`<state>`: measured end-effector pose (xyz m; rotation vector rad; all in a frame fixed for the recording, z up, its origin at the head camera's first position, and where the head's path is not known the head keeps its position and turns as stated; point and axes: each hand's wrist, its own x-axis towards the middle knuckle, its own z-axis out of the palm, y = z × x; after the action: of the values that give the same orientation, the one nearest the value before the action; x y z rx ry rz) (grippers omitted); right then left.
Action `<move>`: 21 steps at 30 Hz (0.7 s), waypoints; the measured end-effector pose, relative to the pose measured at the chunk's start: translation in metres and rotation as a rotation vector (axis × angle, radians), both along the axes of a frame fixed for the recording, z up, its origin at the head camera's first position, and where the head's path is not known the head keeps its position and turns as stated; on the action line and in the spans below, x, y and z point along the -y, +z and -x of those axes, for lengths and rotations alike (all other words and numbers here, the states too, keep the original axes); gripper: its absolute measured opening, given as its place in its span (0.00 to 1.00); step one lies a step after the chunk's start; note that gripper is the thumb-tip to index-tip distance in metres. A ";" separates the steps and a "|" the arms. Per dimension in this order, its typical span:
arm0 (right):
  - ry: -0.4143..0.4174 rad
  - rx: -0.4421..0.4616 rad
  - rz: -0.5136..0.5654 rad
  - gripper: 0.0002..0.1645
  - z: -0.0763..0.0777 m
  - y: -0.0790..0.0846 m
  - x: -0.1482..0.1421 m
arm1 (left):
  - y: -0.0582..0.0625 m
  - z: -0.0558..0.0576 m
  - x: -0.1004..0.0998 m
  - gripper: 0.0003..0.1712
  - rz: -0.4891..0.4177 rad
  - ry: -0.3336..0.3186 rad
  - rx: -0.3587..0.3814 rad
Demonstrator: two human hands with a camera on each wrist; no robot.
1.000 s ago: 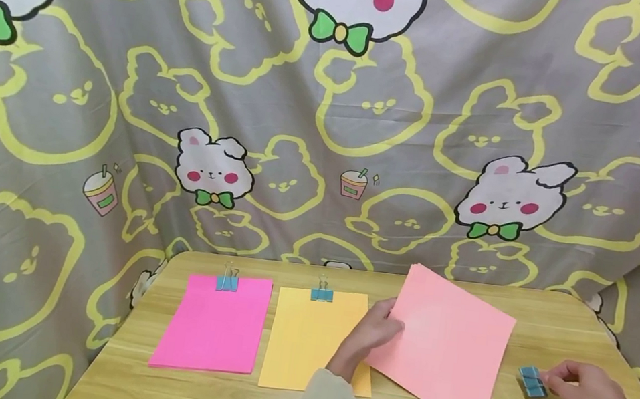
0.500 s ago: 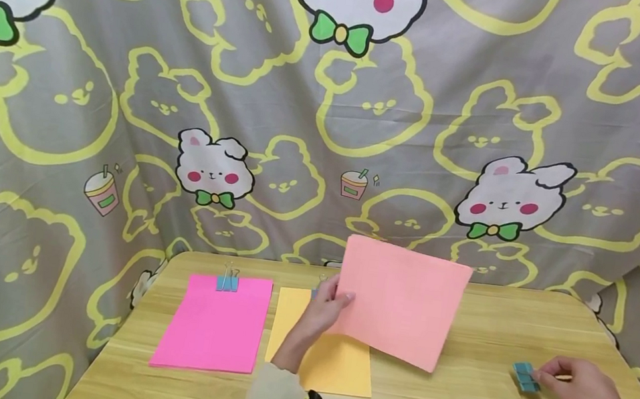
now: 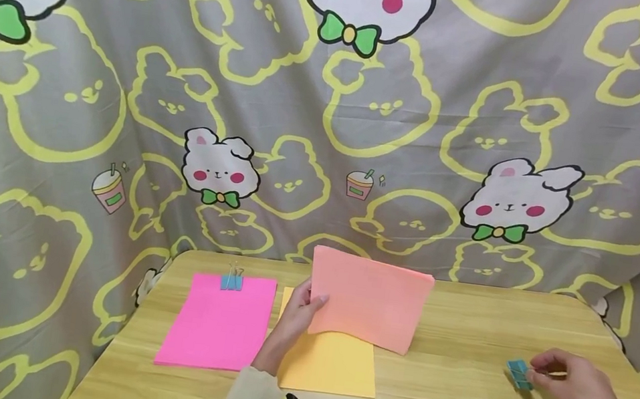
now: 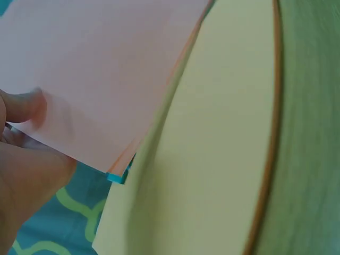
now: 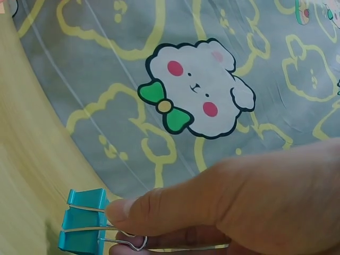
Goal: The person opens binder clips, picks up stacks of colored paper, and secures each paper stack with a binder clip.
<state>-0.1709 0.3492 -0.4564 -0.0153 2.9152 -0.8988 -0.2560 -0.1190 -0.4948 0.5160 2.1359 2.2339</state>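
Note:
My left hand (image 3: 296, 316) grips a stack of salmon-pink paper (image 3: 370, 300) by its left edge, thumb on the near face. The stack is raised and tilted above the yellow paper (image 3: 330, 369), hiding its upper part. In the left wrist view, a bit of teal clip (image 4: 117, 178) shows below the salmon paper's corner. Farther right, my right hand (image 3: 581, 385) pinches a teal binder clip (image 3: 519, 374) by its wire handle, above the table. The right wrist view shows the thumb (image 5: 121, 210) against that clip, with the other fingers partly hidden beneath.
A stack of magenta paper (image 3: 218, 328) lies at the left of the wooden table (image 3: 466, 380), with a teal binder clip (image 3: 232, 282) on its top edge. A patterned grey curtain (image 3: 402, 129) hangs behind the table's far edge. Black wrist cameras sit near both sleeves.
My left hand has carried the salmon paper leftward from the right of the yellow paper to above it, rising, then dipping slightly. My right hand has shifted slightly left with the binder clip.

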 end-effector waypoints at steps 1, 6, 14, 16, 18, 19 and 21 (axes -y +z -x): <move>0.000 -0.003 0.006 0.16 0.000 0.000 0.000 | -0.002 0.000 0.001 0.19 0.003 -0.010 -0.002; -0.001 -0.012 0.018 0.15 0.001 -0.001 0.002 | -0.005 0.000 0.010 0.17 0.043 -0.042 0.018; -0.002 0.001 0.016 0.17 0.000 0.001 -0.001 | 0.000 -0.005 0.017 0.20 0.087 -0.114 0.038; -0.002 0.007 0.020 0.17 0.000 0.001 -0.001 | 0.001 -0.006 0.016 0.19 0.092 -0.135 0.035; -0.003 0.009 0.025 0.17 -0.001 0.001 -0.001 | 0.001 -0.007 0.016 0.18 0.091 -0.146 0.035; -0.003 0.008 0.024 0.17 -0.001 0.001 0.000 | 0.000 -0.007 0.017 0.18 0.086 -0.148 0.035; -0.003 0.002 0.021 0.18 -0.001 0.002 0.000 | -0.001 -0.007 0.017 0.16 0.083 -0.146 0.032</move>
<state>-0.1701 0.3494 -0.4548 -0.0116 2.9041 -0.9297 -0.2490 -0.1361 -0.4957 0.6069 2.0920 2.0546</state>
